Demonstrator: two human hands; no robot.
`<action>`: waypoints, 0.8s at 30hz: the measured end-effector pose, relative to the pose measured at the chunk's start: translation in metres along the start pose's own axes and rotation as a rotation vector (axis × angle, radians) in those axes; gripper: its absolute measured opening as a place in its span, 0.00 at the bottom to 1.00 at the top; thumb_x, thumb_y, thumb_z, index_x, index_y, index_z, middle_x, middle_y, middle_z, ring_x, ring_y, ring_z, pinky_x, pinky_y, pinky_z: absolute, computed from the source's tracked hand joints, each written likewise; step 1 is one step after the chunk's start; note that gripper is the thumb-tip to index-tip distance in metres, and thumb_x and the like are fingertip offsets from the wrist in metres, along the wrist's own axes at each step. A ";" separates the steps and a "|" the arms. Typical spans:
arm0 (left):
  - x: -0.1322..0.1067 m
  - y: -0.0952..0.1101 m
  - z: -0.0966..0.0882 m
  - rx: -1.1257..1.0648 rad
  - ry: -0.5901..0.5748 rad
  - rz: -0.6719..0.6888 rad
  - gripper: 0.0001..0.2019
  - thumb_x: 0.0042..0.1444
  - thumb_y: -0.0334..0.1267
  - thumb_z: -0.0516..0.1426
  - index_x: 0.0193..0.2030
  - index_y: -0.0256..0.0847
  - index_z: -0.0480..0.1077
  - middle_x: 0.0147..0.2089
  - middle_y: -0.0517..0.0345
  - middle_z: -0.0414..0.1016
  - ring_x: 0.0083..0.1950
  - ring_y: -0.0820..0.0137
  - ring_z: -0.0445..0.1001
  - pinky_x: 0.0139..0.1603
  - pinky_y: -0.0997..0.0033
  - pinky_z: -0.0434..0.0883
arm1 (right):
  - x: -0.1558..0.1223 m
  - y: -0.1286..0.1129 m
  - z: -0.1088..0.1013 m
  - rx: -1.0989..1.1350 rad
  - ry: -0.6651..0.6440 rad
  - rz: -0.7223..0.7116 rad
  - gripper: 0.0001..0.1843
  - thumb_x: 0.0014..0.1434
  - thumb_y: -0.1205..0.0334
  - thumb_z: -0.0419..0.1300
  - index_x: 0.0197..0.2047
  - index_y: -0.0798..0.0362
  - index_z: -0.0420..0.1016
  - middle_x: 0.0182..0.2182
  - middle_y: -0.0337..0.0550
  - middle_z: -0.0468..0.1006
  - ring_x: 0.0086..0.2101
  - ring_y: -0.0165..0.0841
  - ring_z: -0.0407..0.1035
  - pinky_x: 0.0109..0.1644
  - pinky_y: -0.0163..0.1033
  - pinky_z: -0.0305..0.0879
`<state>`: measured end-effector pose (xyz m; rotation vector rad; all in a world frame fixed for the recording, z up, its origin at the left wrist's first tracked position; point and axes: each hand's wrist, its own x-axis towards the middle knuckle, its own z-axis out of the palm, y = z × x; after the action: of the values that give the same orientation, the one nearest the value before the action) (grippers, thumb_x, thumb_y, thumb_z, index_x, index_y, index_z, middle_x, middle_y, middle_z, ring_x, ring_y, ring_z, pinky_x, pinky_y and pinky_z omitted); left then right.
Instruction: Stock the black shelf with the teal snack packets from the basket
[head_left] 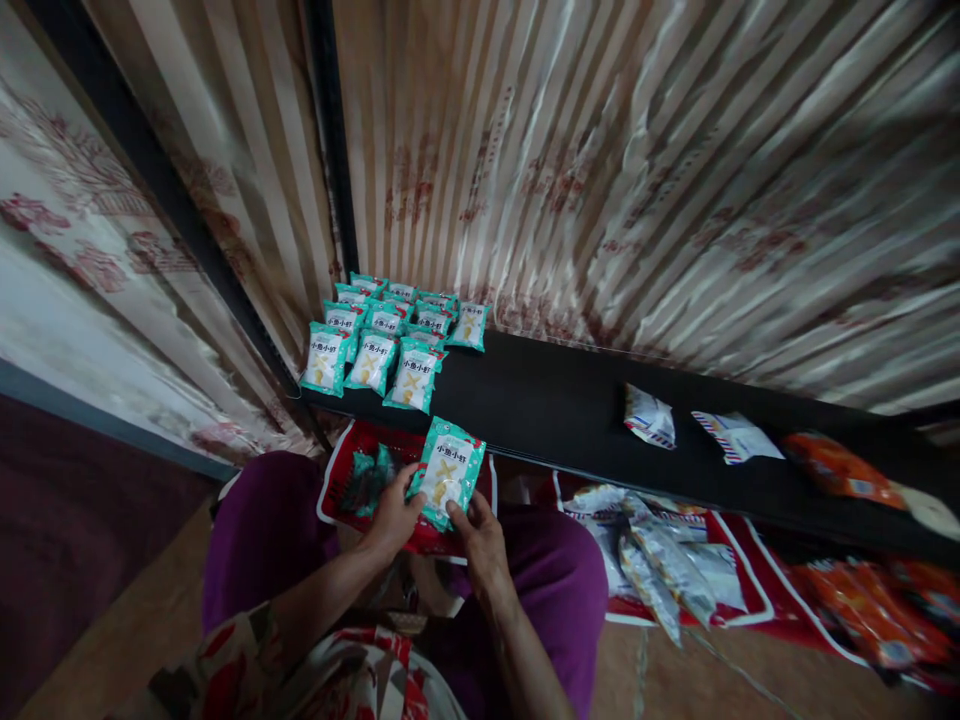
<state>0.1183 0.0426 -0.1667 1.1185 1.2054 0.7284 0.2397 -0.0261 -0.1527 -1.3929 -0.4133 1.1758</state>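
Holding one teal-and-white packet (451, 470) between both hands, we have it above the red basket (334, 472) and near the front edge of the black shelf (540, 390). With that packet as the clock's centre and twelve at the top of our view, our left hand (394, 515) sits at eight o'clock, closed lightly on the packet's left edge, and our right hand (481, 548) sits at five, its thumb on the front of the lower right corner; the fingers behind are mostly hidden. The printed face is turned towards us, lettering upright. At nine o'clock a few matching packets (360, 485) lie in the basket, and at eleven the shelf packets (373, 362) stand close together in rows, one more at their right end towards twelve. Near three o'clock two silver-white packets (739, 438) lie on the shelf, with a second basket (616, 607) of similar ones below. We judge the step in hand to be handling a single packet between basket and shelf, steadying it with its print outward. The next move, as we read it, calls for lifting clear of the shelf's edge, keeping the print upright, and releasing gently without nudging the front row.
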 end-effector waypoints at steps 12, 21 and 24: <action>0.019 0.017 0.024 0.113 -0.017 0.108 0.23 0.48 0.26 0.55 0.53 0.39 0.64 0.44 0.53 0.73 0.44 0.68 0.74 0.49 0.65 0.69 | 0.030 -0.023 -0.024 -0.156 -0.029 -0.077 0.26 0.45 0.48 0.66 0.45 0.53 0.75 0.40 0.46 0.81 0.39 0.41 0.74 0.46 0.44 0.70; 0.041 0.049 0.036 0.514 0.064 0.254 0.20 0.48 0.28 0.55 0.51 0.40 0.68 0.43 0.55 0.68 0.48 0.67 0.69 0.52 0.67 0.66 | 0.059 -0.053 -0.030 -0.339 -0.015 -0.186 0.23 0.48 0.47 0.64 0.43 0.54 0.75 0.40 0.47 0.81 0.41 0.43 0.73 0.46 0.44 0.68; 0.048 0.055 0.042 0.568 0.086 0.279 0.19 0.49 0.29 0.55 0.50 0.40 0.69 0.40 0.56 0.67 0.46 0.67 0.69 0.51 0.67 0.66 | 0.068 -0.064 -0.033 -0.458 0.003 -0.202 0.23 0.48 0.45 0.63 0.41 0.54 0.77 0.38 0.46 0.81 0.40 0.44 0.73 0.45 0.45 0.67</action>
<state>0.1767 0.0926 -0.1329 1.7664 1.3887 0.6623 0.3206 0.0265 -0.1301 -1.6956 -0.8406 0.9458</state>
